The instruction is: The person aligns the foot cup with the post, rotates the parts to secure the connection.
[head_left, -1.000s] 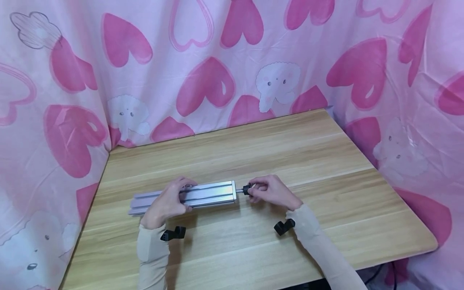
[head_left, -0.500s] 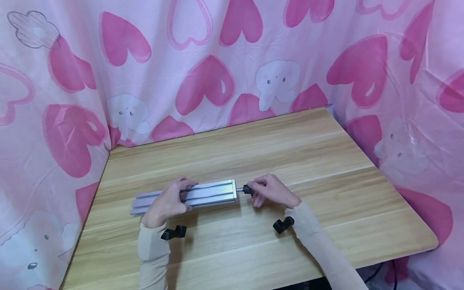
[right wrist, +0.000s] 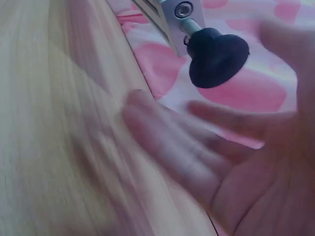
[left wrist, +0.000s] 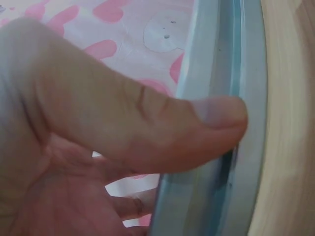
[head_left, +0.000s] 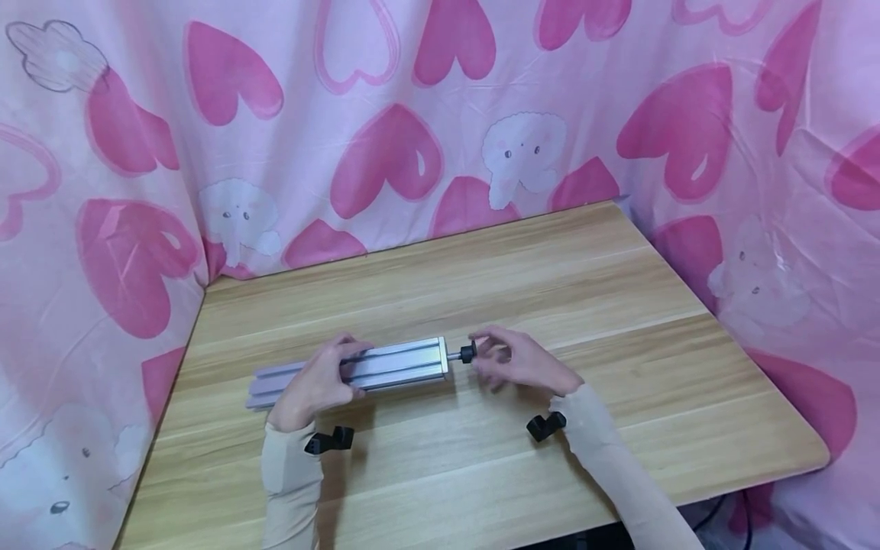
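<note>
Two hands flank the aluminium profile [head_left: 352, 370] in the head view: left hand [head_left: 318, 382] grips its middle, right hand [head_left: 517, 365] hovers loose-fingered just beyond the black knob [head_left: 468, 354] at its right end, long axis left-right. Left wrist view: thumb [left wrist: 147, 132] clamps the slotted face. Right wrist view: knob's threaded stud [right wrist: 191, 23], fingers [right wrist: 167, 142] spread, apart.

Wooden table [head_left: 550, 283] backed by pink heart-print curtain [head_left: 385, 114].
</note>
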The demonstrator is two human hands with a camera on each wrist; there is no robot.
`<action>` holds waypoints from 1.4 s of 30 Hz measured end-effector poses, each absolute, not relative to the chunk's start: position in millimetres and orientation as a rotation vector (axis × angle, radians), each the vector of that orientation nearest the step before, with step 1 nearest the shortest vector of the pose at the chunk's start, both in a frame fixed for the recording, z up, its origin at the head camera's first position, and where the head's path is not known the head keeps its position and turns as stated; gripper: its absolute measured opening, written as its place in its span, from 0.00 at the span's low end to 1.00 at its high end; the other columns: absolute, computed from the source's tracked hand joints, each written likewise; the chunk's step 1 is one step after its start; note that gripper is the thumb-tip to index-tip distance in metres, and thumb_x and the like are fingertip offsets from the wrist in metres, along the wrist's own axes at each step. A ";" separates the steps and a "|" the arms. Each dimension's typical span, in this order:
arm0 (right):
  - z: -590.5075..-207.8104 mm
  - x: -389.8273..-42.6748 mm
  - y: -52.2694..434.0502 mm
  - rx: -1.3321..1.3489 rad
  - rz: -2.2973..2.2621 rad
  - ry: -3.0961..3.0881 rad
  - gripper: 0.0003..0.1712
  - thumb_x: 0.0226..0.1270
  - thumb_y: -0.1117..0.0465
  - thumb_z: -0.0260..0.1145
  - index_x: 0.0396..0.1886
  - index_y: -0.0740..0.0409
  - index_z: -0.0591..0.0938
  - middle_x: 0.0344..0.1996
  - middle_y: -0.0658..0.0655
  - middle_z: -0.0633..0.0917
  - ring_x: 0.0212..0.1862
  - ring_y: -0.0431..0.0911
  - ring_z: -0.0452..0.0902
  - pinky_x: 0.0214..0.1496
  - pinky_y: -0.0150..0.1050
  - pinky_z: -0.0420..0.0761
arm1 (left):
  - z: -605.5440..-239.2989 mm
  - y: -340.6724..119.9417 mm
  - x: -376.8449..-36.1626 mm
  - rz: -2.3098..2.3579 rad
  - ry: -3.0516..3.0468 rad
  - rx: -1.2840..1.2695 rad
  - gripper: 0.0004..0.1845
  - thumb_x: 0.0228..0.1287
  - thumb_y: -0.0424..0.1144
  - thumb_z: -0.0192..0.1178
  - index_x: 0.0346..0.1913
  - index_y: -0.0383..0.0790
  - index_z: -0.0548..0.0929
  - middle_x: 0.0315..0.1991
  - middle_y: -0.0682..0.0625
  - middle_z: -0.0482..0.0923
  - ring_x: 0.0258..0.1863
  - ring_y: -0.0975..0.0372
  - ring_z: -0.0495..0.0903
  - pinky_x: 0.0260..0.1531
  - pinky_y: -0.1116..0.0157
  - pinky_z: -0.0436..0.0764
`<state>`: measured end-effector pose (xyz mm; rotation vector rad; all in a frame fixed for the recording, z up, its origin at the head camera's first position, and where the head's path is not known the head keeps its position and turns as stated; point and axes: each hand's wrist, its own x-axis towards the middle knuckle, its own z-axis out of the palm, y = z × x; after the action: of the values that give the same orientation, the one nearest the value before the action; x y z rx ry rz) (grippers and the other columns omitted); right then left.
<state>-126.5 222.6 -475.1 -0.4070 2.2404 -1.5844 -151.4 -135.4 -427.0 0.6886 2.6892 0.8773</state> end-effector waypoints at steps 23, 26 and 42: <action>-474.2 -129.4 212.7 -0.465 -1.656 2.215 0.22 0.74 0.53 0.63 0.54 0.68 0.82 0.38 0.68 0.89 0.36 0.57 0.89 0.40 0.44 0.87 | -428.8 -137.0 -153.8 0.864 2.693 0.708 0.39 0.38 0.27 0.73 0.62 0.31 0.80 0.50 0.43 0.77 0.46 0.54 0.73 0.45 0.58 0.74; -476.9 -131.4 211.4 -0.444 -1.665 2.200 0.20 0.76 0.52 0.61 0.49 0.66 0.84 0.35 0.65 0.90 0.35 0.57 0.88 0.38 0.45 0.87 | -428.9 -137.3 -153.4 0.861 2.692 0.700 0.39 0.38 0.27 0.73 0.63 0.31 0.80 0.50 0.43 0.77 0.46 0.53 0.73 0.45 0.58 0.74; -475.9 -126.9 213.8 -0.549 -1.652 2.326 0.31 0.61 0.64 0.74 0.64 0.63 0.76 0.49 0.58 0.85 0.46 0.48 0.86 0.50 0.38 0.85 | -428.7 -137.4 -152.1 0.869 2.704 0.684 0.38 0.38 0.26 0.71 0.62 0.32 0.81 0.51 0.44 0.77 0.47 0.53 0.74 0.46 0.57 0.74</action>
<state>-126.9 213.8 -475.9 -0.5490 2.3259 -1.6516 -152.1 -137.4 -428.7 0.6835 2.7038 0.8693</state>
